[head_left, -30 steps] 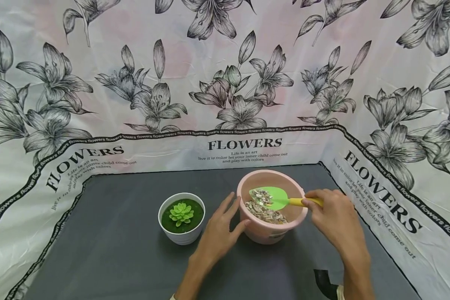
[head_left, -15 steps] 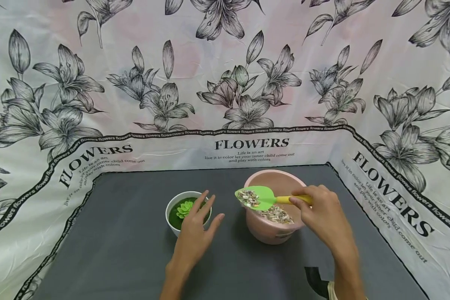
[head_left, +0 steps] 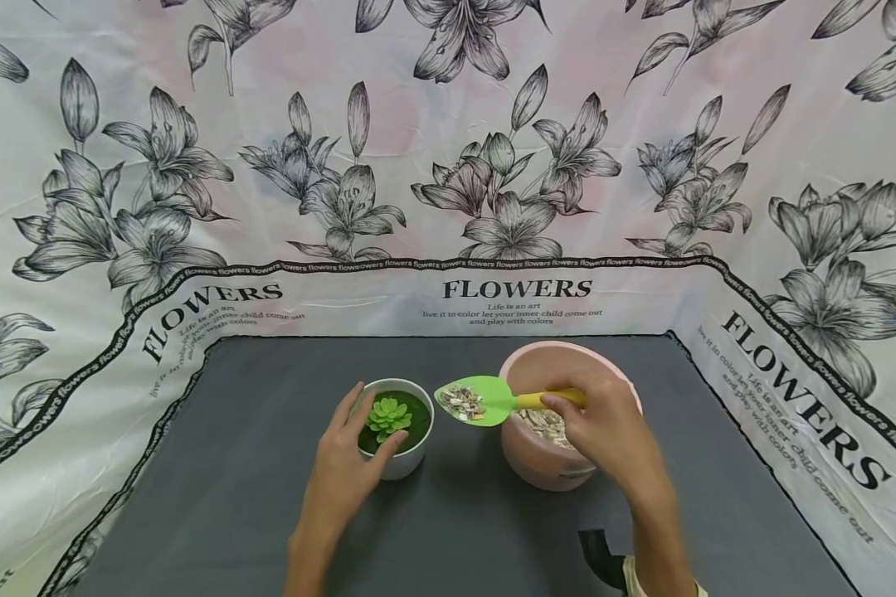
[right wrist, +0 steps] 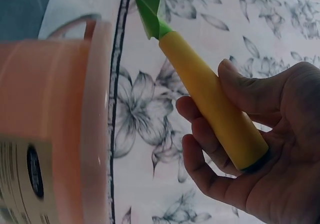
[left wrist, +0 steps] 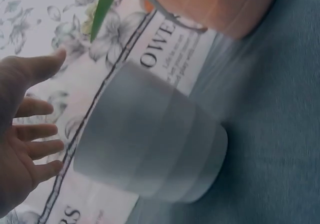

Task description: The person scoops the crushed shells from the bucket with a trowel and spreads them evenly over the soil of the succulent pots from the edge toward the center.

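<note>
My right hand (head_left: 605, 423) grips the yellow handle of a small garden trowel (head_left: 499, 401). Its green blade carries a heap of mixed gravel (head_left: 461, 402) and hangs between the pink bucket and the white pot. In the right wrist view, thumb and fingers wrap the trowel handle (right wrist: 210, 99). My left hand (head_left: 342, 468) reaches around the near left side of the white pot (head_left: 406, 468), fingers spread at its rim. A bright green succulent (head_left: 388, 417) sits in that pot. The left wrist view has the fingers (left wrist: 37, 131) straight, beside the pot (left wrist: 155, 134).
The pink bucket (head_left: 541, 468) stands right of the pot, with more gravel (head_left: 543, 424) inside, partly hidden by the right hand. Its handle (left wrist: 170, 16) hangs at the side. A flower-printed cloth (head_left: 358, 298) walls the dark grey tabletop (head_left: 448, 531) at back and sides.
The left hand has left the bucket and moved left to the pot. The right hand has carried the loaded trowel leftward out of the bucket. The head view has shifted slightly left.
</note>
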Tool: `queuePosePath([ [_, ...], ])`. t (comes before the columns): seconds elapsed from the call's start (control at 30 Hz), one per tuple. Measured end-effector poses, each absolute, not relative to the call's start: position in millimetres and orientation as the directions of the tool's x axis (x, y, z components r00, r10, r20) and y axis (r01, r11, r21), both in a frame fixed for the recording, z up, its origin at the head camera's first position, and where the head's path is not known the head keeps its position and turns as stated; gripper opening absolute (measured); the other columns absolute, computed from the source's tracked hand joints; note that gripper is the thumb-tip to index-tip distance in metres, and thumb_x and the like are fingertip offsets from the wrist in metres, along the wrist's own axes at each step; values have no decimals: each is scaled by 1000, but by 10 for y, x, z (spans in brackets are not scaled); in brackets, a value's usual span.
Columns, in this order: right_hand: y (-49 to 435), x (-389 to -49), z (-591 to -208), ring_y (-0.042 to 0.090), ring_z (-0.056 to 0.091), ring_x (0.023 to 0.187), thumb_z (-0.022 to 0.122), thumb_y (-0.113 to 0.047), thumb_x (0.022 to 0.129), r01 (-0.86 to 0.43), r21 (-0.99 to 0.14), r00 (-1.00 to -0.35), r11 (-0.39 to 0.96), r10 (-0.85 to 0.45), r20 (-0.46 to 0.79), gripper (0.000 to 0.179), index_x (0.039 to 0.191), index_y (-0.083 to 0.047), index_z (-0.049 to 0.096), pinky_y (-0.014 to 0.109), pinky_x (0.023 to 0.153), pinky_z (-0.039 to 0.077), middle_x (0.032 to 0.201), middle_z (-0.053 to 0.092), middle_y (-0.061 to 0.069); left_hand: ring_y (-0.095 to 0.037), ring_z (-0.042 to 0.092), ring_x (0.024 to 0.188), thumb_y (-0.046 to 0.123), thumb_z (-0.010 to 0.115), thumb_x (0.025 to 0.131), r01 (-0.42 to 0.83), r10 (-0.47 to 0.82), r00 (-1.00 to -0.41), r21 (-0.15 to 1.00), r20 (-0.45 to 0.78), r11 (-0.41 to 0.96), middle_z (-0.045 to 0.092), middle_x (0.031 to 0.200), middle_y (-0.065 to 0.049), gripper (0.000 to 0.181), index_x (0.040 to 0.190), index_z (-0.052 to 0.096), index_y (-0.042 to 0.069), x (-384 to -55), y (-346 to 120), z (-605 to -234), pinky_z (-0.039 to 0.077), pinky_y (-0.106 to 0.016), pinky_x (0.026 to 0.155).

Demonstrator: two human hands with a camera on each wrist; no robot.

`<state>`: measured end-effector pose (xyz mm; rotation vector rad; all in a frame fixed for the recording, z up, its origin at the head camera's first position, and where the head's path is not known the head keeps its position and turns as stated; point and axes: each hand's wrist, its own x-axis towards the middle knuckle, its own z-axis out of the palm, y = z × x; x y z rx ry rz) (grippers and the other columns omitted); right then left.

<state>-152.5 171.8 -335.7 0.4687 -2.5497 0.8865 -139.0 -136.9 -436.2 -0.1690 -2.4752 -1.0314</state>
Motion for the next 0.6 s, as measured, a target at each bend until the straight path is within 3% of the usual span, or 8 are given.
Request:
queuePosePath([
  [0.17,1561,-1595,-3410,14,65,79,79,-1,90,-454,-525,-864,720,-211,458,10,98,-7,81,27,70,53,92,79,4,-51,51,143,44,84,88,202,-60,-937,673,344,712,36,167,-22,87,157,47,4,-1407,-1497,-4421,52,-64,105],
  [0.33,1389,-1659,-3458,12,68,79,78,-4,91,-497,-499,-846,710,-267,462,8,99,-7,80,28,72,57,94,79,3,-50,32,155,51,84,86,110,-52,-979,729,196,675,18,174,-22,110,166,25,5,-1443,-1566,-4502,42,-67,116],
  [0.6,1055,-1708,-3499,13,65,84,74,-7,96,-471,-558,-877,684,-297,377,10,104,-6,79,32,76,59,98,75,7,-44,14,163,48,94,74,20,-80,-994,834,77,551,6,176,-22,141,168,-2,5,-1503,-1666,-4638,26,-66,127],
])
